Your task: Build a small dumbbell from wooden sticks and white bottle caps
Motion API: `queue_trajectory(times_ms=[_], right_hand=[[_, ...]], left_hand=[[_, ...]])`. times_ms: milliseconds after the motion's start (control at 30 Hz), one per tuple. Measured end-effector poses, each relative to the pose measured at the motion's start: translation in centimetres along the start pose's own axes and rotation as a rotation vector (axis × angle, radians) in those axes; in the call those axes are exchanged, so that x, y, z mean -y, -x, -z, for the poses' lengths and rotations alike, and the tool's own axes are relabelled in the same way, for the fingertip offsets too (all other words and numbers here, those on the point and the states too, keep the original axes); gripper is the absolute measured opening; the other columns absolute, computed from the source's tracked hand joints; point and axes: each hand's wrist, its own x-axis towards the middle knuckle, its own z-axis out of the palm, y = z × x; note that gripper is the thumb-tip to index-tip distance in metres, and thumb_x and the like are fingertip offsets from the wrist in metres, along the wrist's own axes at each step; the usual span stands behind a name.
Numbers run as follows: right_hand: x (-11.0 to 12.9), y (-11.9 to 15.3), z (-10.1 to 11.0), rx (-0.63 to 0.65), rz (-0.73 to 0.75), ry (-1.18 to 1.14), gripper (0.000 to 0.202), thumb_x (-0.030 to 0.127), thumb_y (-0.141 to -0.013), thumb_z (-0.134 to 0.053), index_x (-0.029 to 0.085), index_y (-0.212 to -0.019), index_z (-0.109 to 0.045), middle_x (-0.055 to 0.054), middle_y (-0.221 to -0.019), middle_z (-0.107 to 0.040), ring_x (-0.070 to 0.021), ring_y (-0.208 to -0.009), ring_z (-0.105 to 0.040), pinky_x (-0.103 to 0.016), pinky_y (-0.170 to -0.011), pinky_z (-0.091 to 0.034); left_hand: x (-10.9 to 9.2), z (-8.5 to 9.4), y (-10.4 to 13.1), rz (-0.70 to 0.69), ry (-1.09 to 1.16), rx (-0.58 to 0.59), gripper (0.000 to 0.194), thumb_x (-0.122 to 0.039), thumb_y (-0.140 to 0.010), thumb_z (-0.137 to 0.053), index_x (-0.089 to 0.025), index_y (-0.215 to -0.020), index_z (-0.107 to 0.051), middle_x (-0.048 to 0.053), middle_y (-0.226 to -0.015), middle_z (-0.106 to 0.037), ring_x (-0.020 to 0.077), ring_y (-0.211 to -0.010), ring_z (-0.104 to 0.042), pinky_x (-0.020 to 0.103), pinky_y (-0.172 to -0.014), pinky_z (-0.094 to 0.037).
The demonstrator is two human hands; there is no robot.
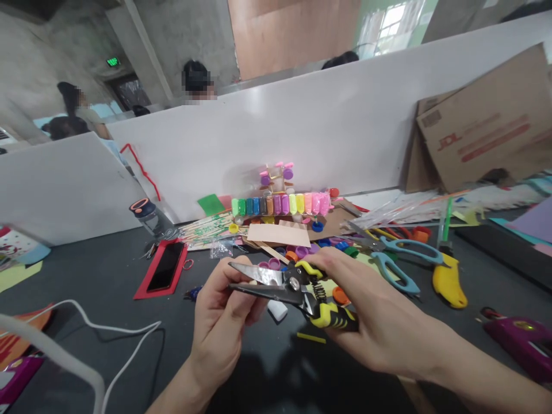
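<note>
Plainly, yellow-and-black shears sit in the right hand, blades parted at the left hand's fingers.
The right hand wraps firmly round the shears' handles; the left hand has thumb and fingers drawn close together by the blades, though whether it pinches anything is hard to tell. Below the grip lie a white piece and a yellow strip; beyond it, a row of colored packets; to its right, blue-handled scissors.
</note>
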Motion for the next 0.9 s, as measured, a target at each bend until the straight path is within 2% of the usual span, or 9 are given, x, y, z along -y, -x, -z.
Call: queue_trajectory(times_ms=[167,367,533,700,900], right_hand=[[-0.01,0.13,0.26,-0.001,0.018,0.053,0.051,0.016,-0.076,-0.051,0.014,-0.126,-0.046,-0.02,-0.116,-0.064,-0.0315,-0.106,-0.066,-0.042,-0.084,-0.059],[-0.32,0.55,0.22,-0.019,0.048,0.133,0.054,0.014,-0.073,-0.053,0.011,-0.126,-0.047,-0.023,-0.114,-0.067,-0.034,-0.105,-0.067,-0.044,-0.084,-0.059],[-0.68,0.78,0.07,-0.033,0.007,0.088,0.055,0.009,-0.067,-0.055,0.014,-0.123,-0.052,-0.019,-0.112,-0.069,-0.0318,-0.101,-0.069,-0.042,-0.085,-0.059],[-0.58,0.32,0.12,0.05,-0.095,-0.011,0.054,0.015,-0.07,-0.057,0.014,-0.124,-0.051,-0.018,-0.115,-0.068,-0.0316,-0.105,-0.068,-0.043,-0.087,-0.059],[-0.47,0.24,0.36,0.019,-0.018,0.036,0.052,0.016,-0.074,-0.056,0.016,-0.125,-0.048,-0.018,-0.116,-0.066,-0.0305,-0.105,-0.067,-0.041,-0.087,-0.059]], left_hand=[[0.04,-0.05,-0.27,0.012,0.003,0.026,0.013,-0.022,-0.094,-0.061,-0.021,-0.081,-0.062,-0.005,-0.07,-0.041,0.0051,-0.052,-0.037,0.018,-0.046,-0.031],[-0.08,0.28,-0.15,0.024,-0.022,0.075,0.014,-0.022,-0.096,-0.057,-0.02,-0.084,-0.063,-0.003,-0.072,-0.043,0.0055,-0.055,-0.038,0.018,-0.048,-0.029],[-0.03,0.25,-0.04,0.028,-0.013,0.116,0.014,-0.026,-0.097,-0.056,-0.022,-0.086,-0.063,-0.005,-0.064,-0.036,0.0057,-0.052,-0.032,0.017,-0.047,-0.026],[-0.02,0.25,-0.13,0.048,0.024,0.1,0.013,-0.03,-0.096,-0.059,-0.023,-0.089,-0.067,-0.005,-0.064,-0.04,0.006,-0.053,-0.034,0.017,-0.048,-0.028],[-0.34,0.13,-0.43,0.104,0.031,0.09,0.02,-0.036,-0.093,-0.064,-0.02,-0.08,-0.063,-0.007,-0.06,-0.029,0.0058,-0.05,-0.024,0.018,-0.045,-0.022]])
